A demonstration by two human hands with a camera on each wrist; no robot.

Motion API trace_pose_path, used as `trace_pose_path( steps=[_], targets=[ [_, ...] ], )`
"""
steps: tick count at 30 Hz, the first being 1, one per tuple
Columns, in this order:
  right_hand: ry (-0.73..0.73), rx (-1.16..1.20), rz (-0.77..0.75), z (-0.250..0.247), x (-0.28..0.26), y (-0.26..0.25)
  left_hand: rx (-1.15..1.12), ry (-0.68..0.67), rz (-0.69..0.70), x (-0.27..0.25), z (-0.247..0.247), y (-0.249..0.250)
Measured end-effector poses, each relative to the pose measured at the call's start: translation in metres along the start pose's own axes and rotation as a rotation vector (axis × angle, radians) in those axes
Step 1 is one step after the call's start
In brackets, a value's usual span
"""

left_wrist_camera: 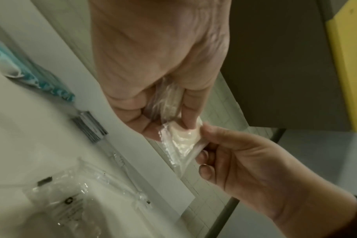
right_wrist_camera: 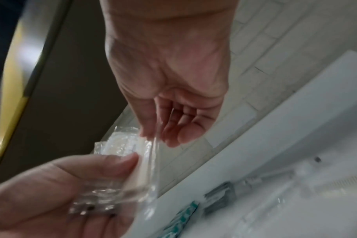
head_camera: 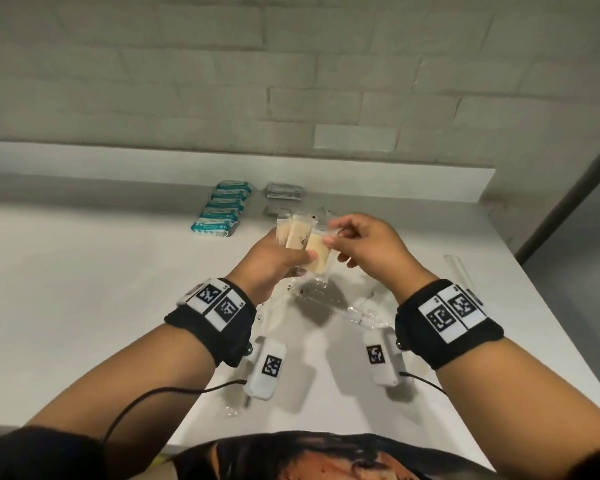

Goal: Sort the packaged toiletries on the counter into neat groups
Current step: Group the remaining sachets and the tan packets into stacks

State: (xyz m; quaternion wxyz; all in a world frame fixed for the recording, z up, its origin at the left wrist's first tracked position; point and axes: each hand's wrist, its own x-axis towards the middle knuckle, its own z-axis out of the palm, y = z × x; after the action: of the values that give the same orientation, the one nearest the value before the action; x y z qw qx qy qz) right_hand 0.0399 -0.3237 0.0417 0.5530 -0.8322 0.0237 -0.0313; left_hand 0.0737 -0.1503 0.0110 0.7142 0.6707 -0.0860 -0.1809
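Note:
Above the white counter (head_camera: 84,306), my left hand (head_camera: 284,258) grips a fanned bunch of beige packets (head_camera: 297,233) in clear wrap. My right hand (head_camera: 340,237) pinches the clear edge of the front packet (head_camera: 317,251) between thumb and forefinger. In the left wrist view the right hand (left_wrist_camera: 224,154) nips the wrap of that packet (left_wrist_camera: 181,138) under my left fingers (left_wrist_camera: 190,109). The right wrist view shows the clear wrap (right_wrist_camera: 151,153) between my right fingers (right_wrist_camera: 149,128), with the left hand (right_wrist_camera: 71,177) below. Loose clear packets (head_camera: 326,299) lie on the counter under both hands.
A row of teal packs (head_camera: 222,211) sits at the back, with a stack of grey packets (head_camera: 284,192) to its right. A clear strip (head_camera: 461,271) lies near the counter's right edge. A tiled wall (head_camera: 291,81) stands behind.

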Motion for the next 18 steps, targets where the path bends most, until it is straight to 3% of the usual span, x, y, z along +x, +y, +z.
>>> trace_pose_path(
  steps=[5, 9, 12, 15, 18],
  targets=[
    [-0.009, -0.084, 0.068, 0.006, 0.007, -0.002, 0.012, -0.013, -0.013, -0.004, -0.01, -0.004],
    [0.037, -0.382, 0.134, 0.008, 0.007, 0.004, -0.095, 0.011, -0.074, -0.009, -0.026, -0.008],
    [-0.137, -0.448, 0.186, 0.016, -0.001, 0.005, -0.276, 0.033, -0.148, -0.015, -0.036, -0.011],
    [-0.371, -0.677, 0.207, 0.034, -0.014, 0.013, -0.44, 0.021, -0.196, -0.02, -0.045, -0.014],
    [-0.539, -0.828, 0.256, 0.058, -0.024, 0.025, -0.376, 0.039, -0.179, -0.027, -0.05, -0.017]
  ],
)
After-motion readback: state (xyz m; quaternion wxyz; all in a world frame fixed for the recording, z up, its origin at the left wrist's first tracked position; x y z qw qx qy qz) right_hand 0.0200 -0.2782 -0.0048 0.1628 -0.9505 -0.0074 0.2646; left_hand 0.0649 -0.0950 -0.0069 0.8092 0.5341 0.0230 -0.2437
